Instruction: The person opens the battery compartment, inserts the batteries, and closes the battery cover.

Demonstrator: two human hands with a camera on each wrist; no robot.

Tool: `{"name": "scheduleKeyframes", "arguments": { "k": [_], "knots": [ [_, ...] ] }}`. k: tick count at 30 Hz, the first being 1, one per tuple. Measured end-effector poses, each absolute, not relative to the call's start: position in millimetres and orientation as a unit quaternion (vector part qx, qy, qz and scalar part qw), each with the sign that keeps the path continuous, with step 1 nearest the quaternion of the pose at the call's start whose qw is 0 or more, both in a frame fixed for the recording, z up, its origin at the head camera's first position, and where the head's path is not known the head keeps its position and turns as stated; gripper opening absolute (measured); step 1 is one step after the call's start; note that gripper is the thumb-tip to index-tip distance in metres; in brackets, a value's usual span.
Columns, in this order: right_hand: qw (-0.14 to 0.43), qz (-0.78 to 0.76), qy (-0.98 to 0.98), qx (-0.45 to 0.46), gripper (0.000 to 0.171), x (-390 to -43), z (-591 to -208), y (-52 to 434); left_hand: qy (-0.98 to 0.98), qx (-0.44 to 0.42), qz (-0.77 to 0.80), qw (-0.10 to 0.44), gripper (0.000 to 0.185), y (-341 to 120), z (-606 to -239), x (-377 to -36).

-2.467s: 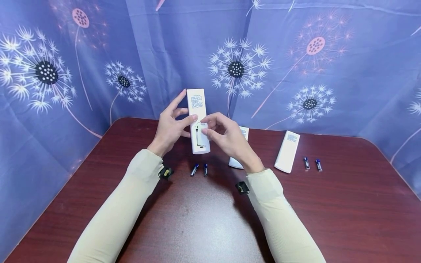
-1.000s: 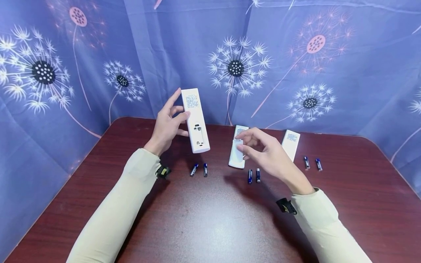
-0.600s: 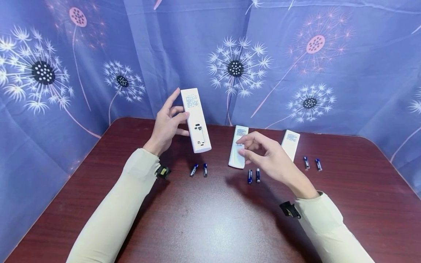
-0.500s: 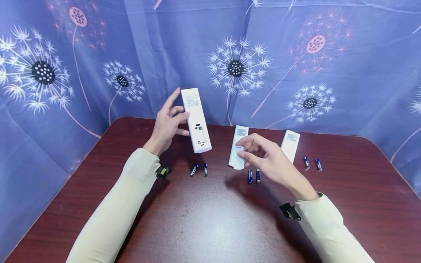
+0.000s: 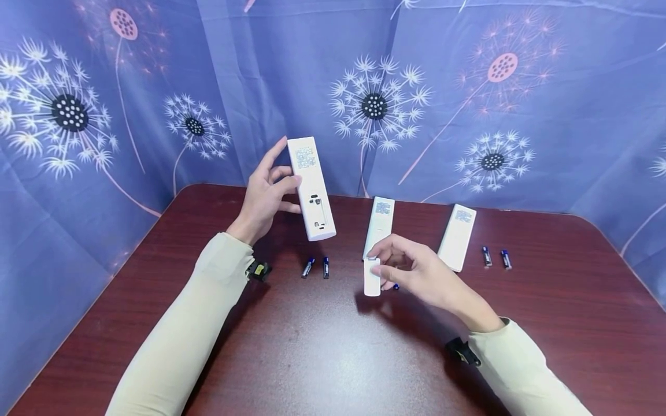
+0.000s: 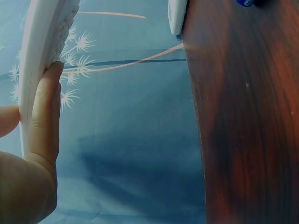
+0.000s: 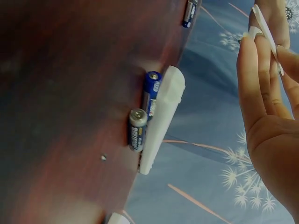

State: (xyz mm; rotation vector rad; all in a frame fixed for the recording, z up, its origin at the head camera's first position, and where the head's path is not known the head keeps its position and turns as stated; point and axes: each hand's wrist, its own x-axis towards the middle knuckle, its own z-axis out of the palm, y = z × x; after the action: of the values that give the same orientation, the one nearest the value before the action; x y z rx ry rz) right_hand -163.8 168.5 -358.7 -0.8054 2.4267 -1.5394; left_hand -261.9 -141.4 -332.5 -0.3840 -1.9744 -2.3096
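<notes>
The table (image 5: 322, 346), dark red wood, lay under both hands, with a blue flowered curtain (image 5: 546, 115) behind it.

The left hand (image 5: 265, 193) was raised above the far left of the table and gripped a white remote (image 5: 311, 188) by its long edge, fingers curled round it, thumb on the near side. The remote stood nearly upright, back facing the camera, its battery bay uncovered near the lower end. In the left wrist view, the finger (image 6: 44, 116) lay flat along the remote's side.

Just past the right hand, a second remote (image 5: 380, 222) lay flat on the table; a third remote (image 5: 457, 237) lay further right of that hand, well apart from it.

The right hand (image 5: 416, 274) hovered low over the table's middle and pinched a small white battery cover (image 5: 372, 277) between thumb and fingertips. The cover hung below the fingers, long side upright, its lower end close to the tabletop; contact could not be told.

Two batteries (image 5: 314, 267) lay below the held remote, left of the cover. Two more (image 7: 142, 114) lay beside the second remote, under the right hand. Another pair (image 5: 495, 257) lay far right of it.
</notes>
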Motion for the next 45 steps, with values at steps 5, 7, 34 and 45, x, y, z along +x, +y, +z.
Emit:
{"name": "scheduleKeyframes", "arguments": {
  "k": [5,7,34,45],
  "knots": [
    [0.089,-0.526,0.796,-0.286,0.019,-164,-365,166,-0.648,-0.125,-0.751,0.039,0.079,-140,-331,-263],
    [0.096,-0.531,0.79,-0.291,0.019,-163,-367,165,-0.648,-0.125,-0.75,0.039,0.079,-140,-331,-262],
    [0.239,-0.468,0.798,-0.294,0.014,-151,-380,170,-0.645,-0.129,-0.752,0.035,0.079,-137,-330,-256],
    [0.264,-0.439,0.811,-0.283,0.013,-149,-379,169,-0.638,-0.132,-0.758,0.037,0.079,-138,-329,-256]
  ]
}}
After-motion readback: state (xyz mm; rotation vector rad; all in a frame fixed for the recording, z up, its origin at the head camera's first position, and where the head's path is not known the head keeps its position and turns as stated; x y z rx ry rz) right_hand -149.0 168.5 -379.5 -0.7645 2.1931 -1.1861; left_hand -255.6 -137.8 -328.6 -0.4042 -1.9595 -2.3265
